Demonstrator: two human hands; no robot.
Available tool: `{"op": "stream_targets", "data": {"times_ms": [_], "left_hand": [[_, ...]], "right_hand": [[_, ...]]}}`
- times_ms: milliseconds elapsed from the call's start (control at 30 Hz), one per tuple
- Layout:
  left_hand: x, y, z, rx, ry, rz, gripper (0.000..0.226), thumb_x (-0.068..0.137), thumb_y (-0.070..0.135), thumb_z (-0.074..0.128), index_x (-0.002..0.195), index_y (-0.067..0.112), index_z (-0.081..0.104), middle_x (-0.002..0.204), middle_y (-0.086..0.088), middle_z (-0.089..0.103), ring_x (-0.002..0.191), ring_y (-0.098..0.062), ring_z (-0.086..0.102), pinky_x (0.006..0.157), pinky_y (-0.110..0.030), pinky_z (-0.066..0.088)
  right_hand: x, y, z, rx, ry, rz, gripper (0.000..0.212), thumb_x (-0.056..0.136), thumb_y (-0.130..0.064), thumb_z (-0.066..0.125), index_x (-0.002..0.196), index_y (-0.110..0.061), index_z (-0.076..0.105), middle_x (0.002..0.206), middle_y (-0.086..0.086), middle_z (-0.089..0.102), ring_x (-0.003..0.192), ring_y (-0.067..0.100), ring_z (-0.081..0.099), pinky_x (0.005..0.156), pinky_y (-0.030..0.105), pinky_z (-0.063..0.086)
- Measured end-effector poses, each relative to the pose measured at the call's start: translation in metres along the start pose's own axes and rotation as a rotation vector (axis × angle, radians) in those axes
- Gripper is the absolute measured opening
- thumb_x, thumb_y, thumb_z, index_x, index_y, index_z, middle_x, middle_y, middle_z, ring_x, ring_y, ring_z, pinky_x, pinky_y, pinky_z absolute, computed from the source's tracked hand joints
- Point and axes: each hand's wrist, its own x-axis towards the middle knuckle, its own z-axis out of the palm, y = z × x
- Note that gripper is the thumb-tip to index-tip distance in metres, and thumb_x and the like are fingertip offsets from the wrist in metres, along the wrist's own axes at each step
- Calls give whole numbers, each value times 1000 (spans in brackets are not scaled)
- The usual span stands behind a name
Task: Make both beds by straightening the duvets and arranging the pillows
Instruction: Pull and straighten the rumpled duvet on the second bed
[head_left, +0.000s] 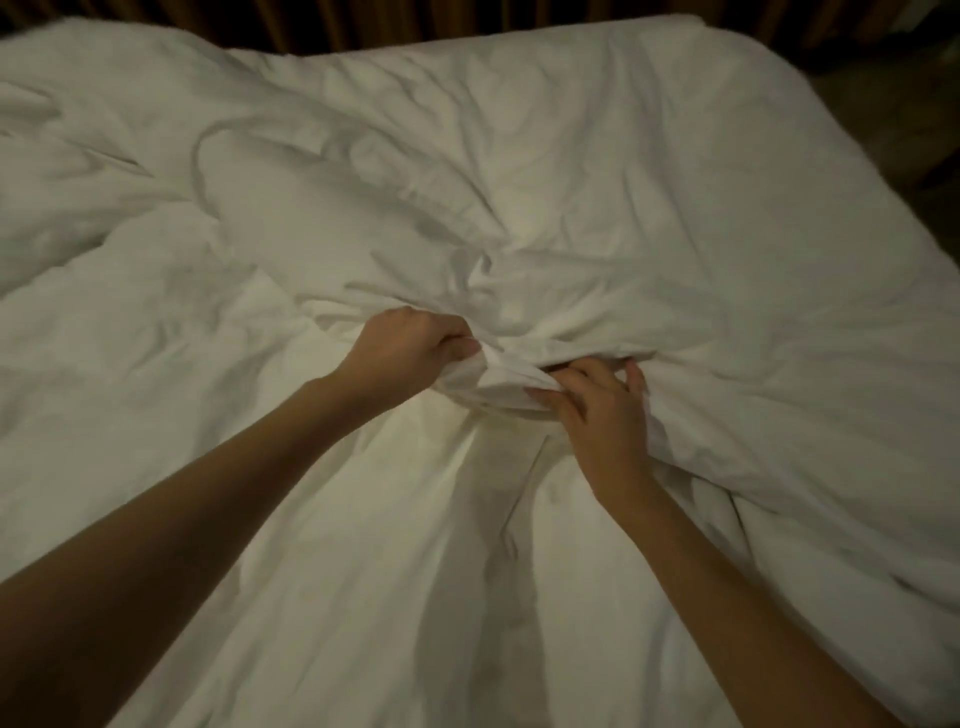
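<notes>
Two hands (509, 379) bunching soft, creased white duvet (623, 208).

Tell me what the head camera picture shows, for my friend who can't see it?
Two bare hands grip a bunched fold of a white duvet in the middle of a bed: the left hand is closed round the cloth, and the right hand pinches it beside it. The duvet is rumpled, with creases spreading from the hands.
</notes>
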Motion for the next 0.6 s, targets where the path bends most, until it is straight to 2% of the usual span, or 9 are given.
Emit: {"op": "stream_targets", "data": {"times_ms": [133, 267, 367, 433, 500, 600], "left_hand": [[-40, 6, -43, 27, -62, -5, 24, 96, 28, 49, 99, 16, 70, 93, -2, 69, 84, -20, 58, 69, -29, 34], [-81, 24, -76, 133, -144, 27, 27, 98, 32, 46, 98, 16, 68, 76, 5, 58, 75, -13, 48, 67, -27, 31], [-115, 40, -101, 157, -139, 53, 27, 97, 35, 46, 94, 19, 68, 74, 7, 57, 75, -14, 50, 69, -29, 34], [-137, 47, -108, 154, -142, 50, 24, 95, 37, 48, 91, 23, 68, 76, 8, 59, 77, -13, 53, 70, -28, 36], [-158, 43, -88, 181, -194, -24, 20, 94, 41, 50, 91, 30, 67, 82, 8, 59, 87, -16, 56, 72, -27, 34], [-191, 20, -13, 117, -348, -255, 24, 93, 41, 54, 110, 32, 69, 114, 4, 65, 111, -20, 56, 85, -29, 39]], "right_hand": [[-23, -44, -24, 123, -35, -49, 41, 84, -45, 45, 82, -14, 71, 88, -2, 70, 87, 11, 56, 107, 52, 24], [-56, -75, -40, 138, -30, -134, 38, 87, -40, 47, 82, -10, 71, 82, 0, 71, 85, 8, 54, 105, 59, 25], [-83, -87, -58, 164, 38, -183, 35, 87, -36, 50, 83, -9, 73, 82, 1, 73, 83, 9, 56, 106, 50, 22], [-100, -89, -67, 194, 47, -190, 37, 86, -40, 52, 80, -10, 73, 79, 0, 72, 78, 9, 57, 107, 40, 20], [-120, -85, -61, 147, 13, -192, 40, 85, -47, 51, 73, -14, 71, 72, -2, 71, 73, 10, 56, 103, 38, 22], [-156, -58, -31, -117, -144, -280, 25, 81, -37, 54, 66, -25, 70, 63, -10, 67, 67, 9, 64, 103, 50, 28]]}}
